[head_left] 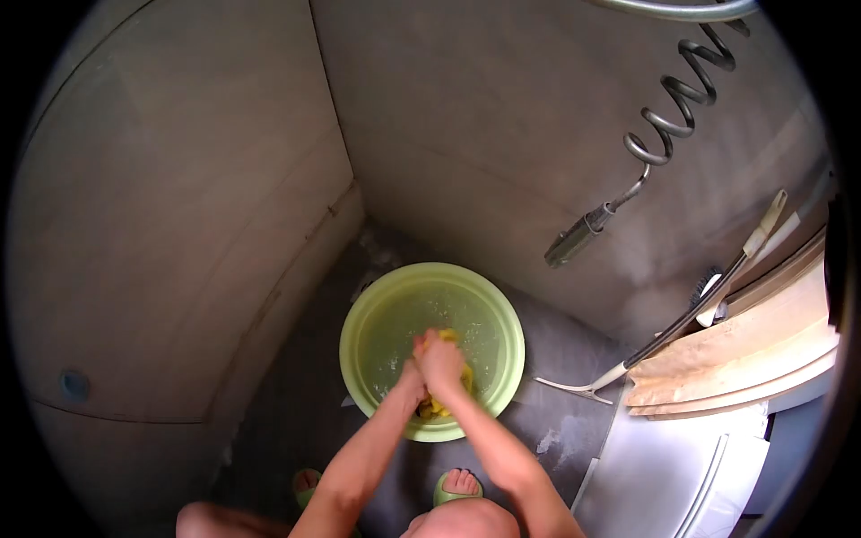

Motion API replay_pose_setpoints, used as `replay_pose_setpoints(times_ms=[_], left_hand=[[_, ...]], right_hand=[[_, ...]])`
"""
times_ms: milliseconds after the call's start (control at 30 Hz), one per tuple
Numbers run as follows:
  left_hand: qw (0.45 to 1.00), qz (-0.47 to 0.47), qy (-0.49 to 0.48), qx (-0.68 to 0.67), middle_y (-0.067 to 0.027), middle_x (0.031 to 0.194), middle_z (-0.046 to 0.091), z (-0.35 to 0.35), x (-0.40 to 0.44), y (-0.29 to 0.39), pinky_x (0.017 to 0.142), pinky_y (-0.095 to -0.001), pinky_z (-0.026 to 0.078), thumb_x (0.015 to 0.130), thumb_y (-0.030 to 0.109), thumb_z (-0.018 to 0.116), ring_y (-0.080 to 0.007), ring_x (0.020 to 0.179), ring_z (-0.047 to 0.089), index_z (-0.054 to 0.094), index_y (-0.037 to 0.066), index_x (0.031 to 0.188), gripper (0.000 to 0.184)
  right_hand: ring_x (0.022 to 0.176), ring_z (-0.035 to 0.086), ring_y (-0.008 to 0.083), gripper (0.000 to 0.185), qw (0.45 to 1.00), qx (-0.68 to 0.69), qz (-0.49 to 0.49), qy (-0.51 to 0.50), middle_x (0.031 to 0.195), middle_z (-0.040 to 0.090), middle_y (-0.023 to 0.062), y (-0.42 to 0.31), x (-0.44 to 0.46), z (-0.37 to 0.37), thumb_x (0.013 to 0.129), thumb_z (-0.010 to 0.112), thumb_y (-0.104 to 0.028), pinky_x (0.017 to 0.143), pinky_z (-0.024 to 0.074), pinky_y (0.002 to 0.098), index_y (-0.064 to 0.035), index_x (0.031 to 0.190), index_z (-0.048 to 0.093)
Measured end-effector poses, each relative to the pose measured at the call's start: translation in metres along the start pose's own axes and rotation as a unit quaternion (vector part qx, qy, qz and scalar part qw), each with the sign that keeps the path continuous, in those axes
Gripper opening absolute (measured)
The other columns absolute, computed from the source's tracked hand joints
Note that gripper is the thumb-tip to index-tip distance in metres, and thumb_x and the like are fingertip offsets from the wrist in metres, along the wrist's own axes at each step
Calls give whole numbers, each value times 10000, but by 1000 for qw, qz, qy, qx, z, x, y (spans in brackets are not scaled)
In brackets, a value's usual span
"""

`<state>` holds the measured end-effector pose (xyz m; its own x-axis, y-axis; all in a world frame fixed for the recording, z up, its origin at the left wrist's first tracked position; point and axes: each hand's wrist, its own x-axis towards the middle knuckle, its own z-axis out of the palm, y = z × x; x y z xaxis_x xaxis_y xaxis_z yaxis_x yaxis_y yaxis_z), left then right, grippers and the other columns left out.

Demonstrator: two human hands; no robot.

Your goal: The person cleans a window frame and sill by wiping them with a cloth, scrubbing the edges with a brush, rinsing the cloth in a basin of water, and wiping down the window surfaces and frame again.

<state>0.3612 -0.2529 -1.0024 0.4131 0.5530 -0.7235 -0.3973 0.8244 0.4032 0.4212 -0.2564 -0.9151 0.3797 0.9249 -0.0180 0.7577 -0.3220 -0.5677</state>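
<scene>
Forearms (368,453) converge downward — left hand (440,359) and right hand (412,380) curled, touching.

There are two hands (440,360), two slippers (441,492), one basin (348,350), one coiled hose (659,161) and one squeegee (664,337).

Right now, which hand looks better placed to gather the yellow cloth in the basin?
Probably the right hand: most of the visible yellow cloth lies on its side, while the left hand sits farther over. They are close together, so the advantage is slight.
</scene>
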Motion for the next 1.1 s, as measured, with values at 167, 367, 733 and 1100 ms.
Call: replay_pose_setpoints(times_ms=[167, 367, 733, 1100], left_hand=[[999, 28, 14, -21, -108, 1094, 681, -3, -20, 14, 806, -370, 554, 1029, 354, 566, -219, 928, 658, 588, 40, 1257, 389], [911, 196, 181, 314, -162, 1217, 628, -39, -19, 59, 917, -380, 497, 969, 167, 602, -296, 1076, 622, 549, -8, 1324, 400], [757, 200, 59, 619, -230, 1279, 568, -55, 55, 42, 971, -482, 481, 806, 136, 695, -423, 1235, 521, 431, 92, 1466, 712], [995, 83, 30, -47, -102, 1132, 662, 16, 1, 42, 855, -420, 541, 919, 433, 705, -211, 1013, 639, 604, 100, 1218, 459]], right_hand=[[706, 686, 435, 225, 999, 20, -45, 6, 831, 702, 223, 24, 26, 25, 953, 587, -306, 629, 542, 551, -86, 1001, 593], [1334, 460, 412, 460, 993, -99, -61, -21, 1426, 482, 278, 91, 34, 38, 980, 556, -378, 999, 426, 580, -235, 1414, 500], [1462, 323, 318, 493, 933, -283, -141, -174, 1555, 422, 69, 101, 58, 59, 969, 560, -347, 1119, 327, 592, -283, 1454, 502], [828, 680, 482, 374, 981, 143, 94, -90, 889, 681, 319, -3, -9, -7, 962, 547, -314, 775, 513, 604, -39, 1215, 540]])
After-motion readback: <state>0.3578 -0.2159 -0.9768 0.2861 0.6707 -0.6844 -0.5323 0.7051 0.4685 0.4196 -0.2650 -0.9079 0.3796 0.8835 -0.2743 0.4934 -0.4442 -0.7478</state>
